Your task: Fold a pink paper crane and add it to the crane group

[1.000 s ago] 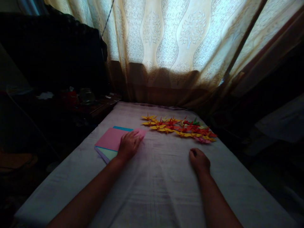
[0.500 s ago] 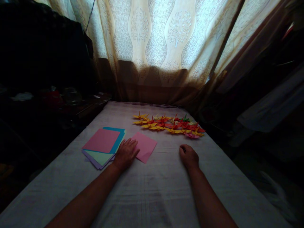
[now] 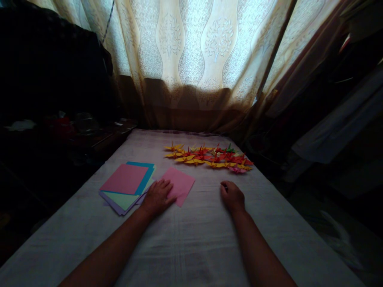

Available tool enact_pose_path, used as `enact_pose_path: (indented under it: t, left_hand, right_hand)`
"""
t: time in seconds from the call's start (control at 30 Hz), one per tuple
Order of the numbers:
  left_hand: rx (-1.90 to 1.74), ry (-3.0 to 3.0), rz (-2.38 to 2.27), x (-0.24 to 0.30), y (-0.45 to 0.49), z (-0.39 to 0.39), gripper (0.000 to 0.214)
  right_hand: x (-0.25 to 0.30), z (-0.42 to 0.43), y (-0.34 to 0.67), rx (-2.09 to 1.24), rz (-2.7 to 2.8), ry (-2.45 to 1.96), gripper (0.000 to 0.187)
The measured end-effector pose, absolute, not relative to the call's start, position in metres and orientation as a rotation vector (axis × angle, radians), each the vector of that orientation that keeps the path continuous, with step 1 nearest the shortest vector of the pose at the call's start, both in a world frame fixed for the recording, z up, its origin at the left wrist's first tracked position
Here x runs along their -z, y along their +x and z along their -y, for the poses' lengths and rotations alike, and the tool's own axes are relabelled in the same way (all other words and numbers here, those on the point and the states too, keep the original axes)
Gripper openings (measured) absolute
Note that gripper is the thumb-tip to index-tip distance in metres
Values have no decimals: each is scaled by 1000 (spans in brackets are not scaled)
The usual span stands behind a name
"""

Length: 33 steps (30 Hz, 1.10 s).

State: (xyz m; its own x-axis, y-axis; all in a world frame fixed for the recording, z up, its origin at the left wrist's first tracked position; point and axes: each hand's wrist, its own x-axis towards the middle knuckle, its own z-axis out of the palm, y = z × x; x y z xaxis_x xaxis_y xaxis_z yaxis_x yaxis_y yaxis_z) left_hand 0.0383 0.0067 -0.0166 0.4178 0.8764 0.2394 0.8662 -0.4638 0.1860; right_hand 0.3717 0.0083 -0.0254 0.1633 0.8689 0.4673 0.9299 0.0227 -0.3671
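My left hand (image 3: 158, 198) lies flat with its fingers stretched out, over the near left part of a square sheet of pink paper (image 3: 183, 184). That part of the sheet is hidden beneath it. To the left of this hand is a loose stack of square papers, with a pink sheet (image 3: 125, 179) on top and blue, pale green and purple ones showing below. My right hand (image 3: 233, 197) rests on the cloth, apart from the papers, its fingers curled in. Nothing shows in it. Beyond both hands stand rows of folded paper cranes (image 3: 209, 158), yellow, red, pink and green.
A pale checked cloth (image 3: 194, 247) covers the surface. A patterned curtain (image 3: 191, 56) hangs at the far end, lit from behind. On the left, a dark side table holds a clear jar (image 3: 85, 122). Pale fabric (image 3: 332, 123) hangs at the right.
The whole view has shifted slightly, so things appear a little further left. My left hand has slid a little towards me on the pink sheet. My right hand stays in place, curled.
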Motion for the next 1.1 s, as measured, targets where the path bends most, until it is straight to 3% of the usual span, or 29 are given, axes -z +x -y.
enact_pose_path:
  t: [0.23,0.43,0.57,0.7,0.83,0.97,1.1]
  left_hand:
    - [-543,2605,-1560,16,37,-7,39]
    - [-645,2594,-1423,13,35,-9,34]
    - [-717,2570,-1303,12,36,-8,35]
    - [-823,2490,-1274,10,34,-7,40]
    - [-1014,2324,-1401,10,27,-12,55]
    - [-1202,2170,-1511,14,22,-18,59]
    - [-1282,2162,-1518,18,22,-22,59]
  right_hand:
    - [23,-4,327,162,1965,-1570,28]
    - [23,-1,304,361,2141,-1320,44]
    - [22,-1,304,444,2114,-1239,34]
    - [15,3,302,121,2035,-1249,18]
    - [3,4,298,-366,1706,-1380,24]
    - [-6,-13,302,-495,1535,-1494,38]
    - [-6,-31,308,-565,1519,-1591,34]
